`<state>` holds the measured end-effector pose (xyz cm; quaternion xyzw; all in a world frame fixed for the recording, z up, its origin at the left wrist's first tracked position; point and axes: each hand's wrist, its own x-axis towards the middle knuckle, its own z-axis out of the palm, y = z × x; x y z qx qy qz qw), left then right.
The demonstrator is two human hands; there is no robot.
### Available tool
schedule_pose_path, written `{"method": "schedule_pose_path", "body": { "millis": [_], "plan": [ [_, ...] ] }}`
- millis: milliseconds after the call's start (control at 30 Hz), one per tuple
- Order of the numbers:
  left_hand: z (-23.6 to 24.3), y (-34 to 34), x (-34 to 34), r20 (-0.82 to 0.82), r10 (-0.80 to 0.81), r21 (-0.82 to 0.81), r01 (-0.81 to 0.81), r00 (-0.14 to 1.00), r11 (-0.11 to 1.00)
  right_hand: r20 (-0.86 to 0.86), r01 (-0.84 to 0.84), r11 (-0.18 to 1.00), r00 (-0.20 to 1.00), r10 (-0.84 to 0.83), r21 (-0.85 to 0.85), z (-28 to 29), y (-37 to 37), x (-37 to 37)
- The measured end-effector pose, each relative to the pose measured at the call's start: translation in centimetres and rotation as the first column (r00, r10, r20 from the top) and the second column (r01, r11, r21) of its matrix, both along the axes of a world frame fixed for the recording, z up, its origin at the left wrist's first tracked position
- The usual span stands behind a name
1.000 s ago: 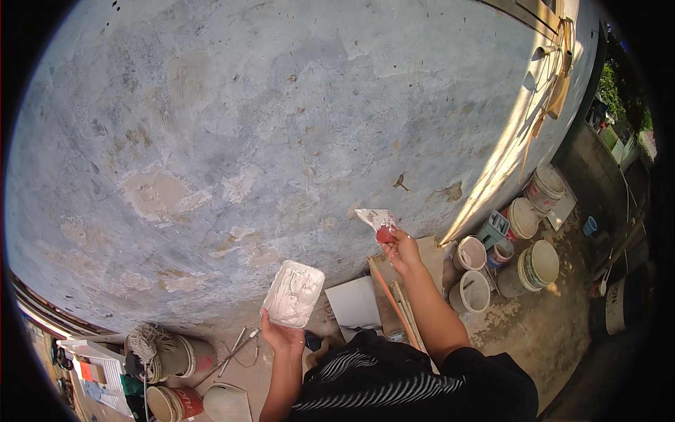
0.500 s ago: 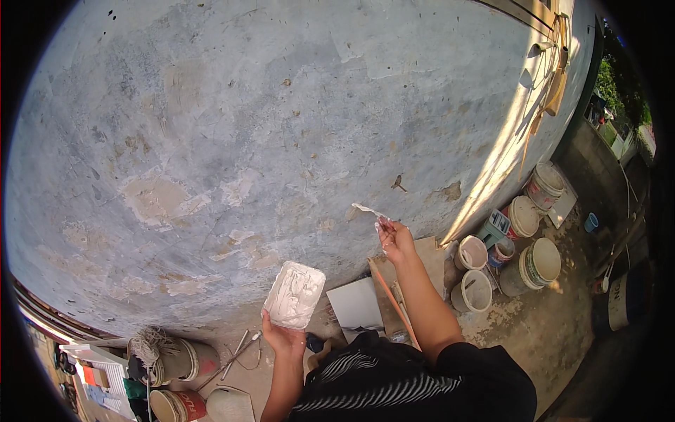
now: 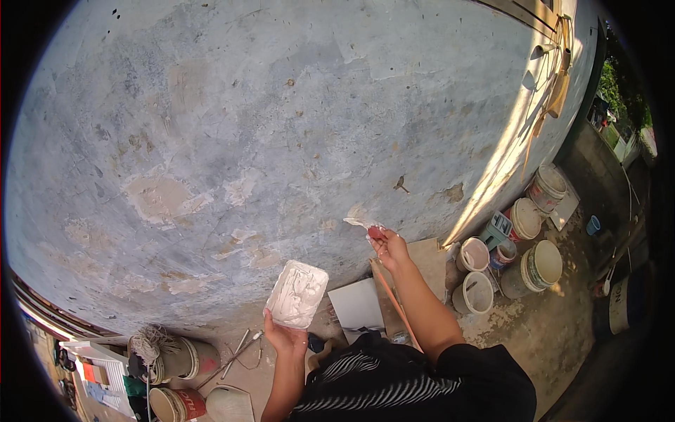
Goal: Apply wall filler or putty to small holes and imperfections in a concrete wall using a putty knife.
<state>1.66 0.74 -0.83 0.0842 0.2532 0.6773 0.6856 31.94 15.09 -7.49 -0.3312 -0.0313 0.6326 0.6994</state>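
Note:
My left hand (image 3: 287, 339) supports a shallow white tray (image 3: 316, 300) from below, its fingers at the lower edge. White filler paste (image 3: 297, 292) is spread unevenly inside it. In my right hand (image 3: 391, 250) is a putty knife (image 3: 375, 232) with a red handle, pinched between thumb and fingers. Pale paste covers its blade, which lies against or very close to the wall; I cannot tell which. The worn blue-grey wall (image 3: 316, 126) has several pale filled patches (image 3: 160, 198) left of the blade and a chipped spot (image 3: 452, 192) to its right.
Several used buckets (image 3: 540, 264) stand on the floor at right, with a small blue cup (image 3: 593, 224) beyond. A board (image 3: 427, 264) and a white panel (image 3: 356, 305) lean at the wall's foot. More buckets (image 3: 190, 359) and a mop head (image 3: 151, 343) are lower left.
My right hand has turned the putty knife, bringing its red handle and paste-covered blade face into view, and has moved slightly down and left. The tray has barely shifted.

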Motion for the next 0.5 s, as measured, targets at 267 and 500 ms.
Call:
{"method": "schedule_pose_path", "body": {
  "millis": [267,500],
  "plan": [
    [-0.5,-0.1,-0.2,0.018,-0.007,0.018,0.007,1.0,1.0,0.066,0.013,0.995,0.998,-0.02,0.103,4.7,-1.5,1.3],
    [-0.2,0.0,0.1,0.003,-0.011,0.002,0.011,1.0,1.0,0.241,0.043,0.979,0.966,-0.091,0.2,3.8,-1.3,0.6]
  ]
}}
